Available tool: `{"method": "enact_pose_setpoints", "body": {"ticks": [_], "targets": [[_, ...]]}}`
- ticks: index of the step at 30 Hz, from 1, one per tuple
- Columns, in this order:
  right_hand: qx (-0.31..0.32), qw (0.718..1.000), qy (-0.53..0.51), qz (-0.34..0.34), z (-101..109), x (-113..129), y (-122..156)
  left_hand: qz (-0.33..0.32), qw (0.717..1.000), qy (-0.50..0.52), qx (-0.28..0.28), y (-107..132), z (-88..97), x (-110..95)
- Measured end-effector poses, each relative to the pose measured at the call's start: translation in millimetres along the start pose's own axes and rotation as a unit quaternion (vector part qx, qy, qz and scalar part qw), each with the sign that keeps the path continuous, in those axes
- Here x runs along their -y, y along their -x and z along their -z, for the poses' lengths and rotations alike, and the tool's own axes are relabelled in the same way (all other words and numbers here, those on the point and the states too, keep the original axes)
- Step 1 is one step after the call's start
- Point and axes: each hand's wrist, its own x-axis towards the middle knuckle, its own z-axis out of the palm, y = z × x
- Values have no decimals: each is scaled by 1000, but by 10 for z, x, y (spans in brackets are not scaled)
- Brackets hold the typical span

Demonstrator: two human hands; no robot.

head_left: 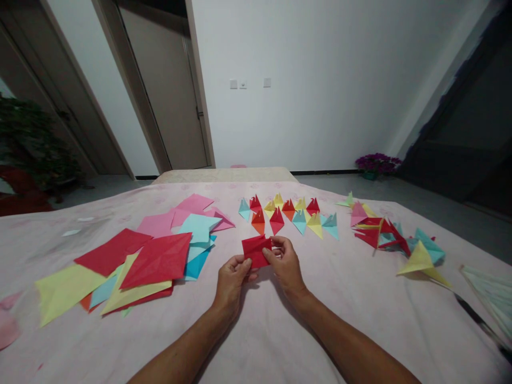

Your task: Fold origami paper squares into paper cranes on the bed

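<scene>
A small folded piece of red paper (256, 252) is held up between both hands, just above the cloth-covered table. My left hand (232, 276) pinches its lower left corner between thumb and fingers. At its right side, my right hand (287, 261) grips the edge, thumb on the near face and fingers behind. Beyond the hands stand rows of small folded paper cranes, among them a red crane (277, 221), an orange crane (258, 220) and a blue crane (300, 221). The fingertips behind the red paper are partly hidden.
Loose coloured sheets, with a red sheet (158, 261) on top, lie in a pile on the left. Folded paper pieces, including a yellow one (422, 261), are heaped on the right. A dark pen-like object (474, 312) lies near the right edge of the pink tablecloth (344, 309).
</scene>
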Motion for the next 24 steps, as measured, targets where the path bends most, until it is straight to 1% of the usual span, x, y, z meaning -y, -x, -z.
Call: {"method": "enact_pose_setpoints", "body": {"ticks": [2,6,9,12,17,20,22,24], "targets": [[26,998,-55,-25,-9,-12,-4,2,1000,-10,21,7,7,9],[63,991,-105,-56,2,6,18,-14,999,-3,51,9,16,23],[83,987,-119,-65,6,39,48,-15,998,-4,66,-1,17,17],[94,990,-96,-45,-3,53,78,-24,996,8,82,-14,11,-3],[132,988,-73,-45,-28,22,137,-43,997,26,52,-47,21,-13],[138,987,-65,-41,-41,-36,163,-63,998,14,26,-84,56,13],[139,989,-38,-33,-50,-92,172,-72,997,3,12,-113,84,34],[135,991,-5,-18,-60,-153,177,-76,997,-1,12,-140,110,51]]}}
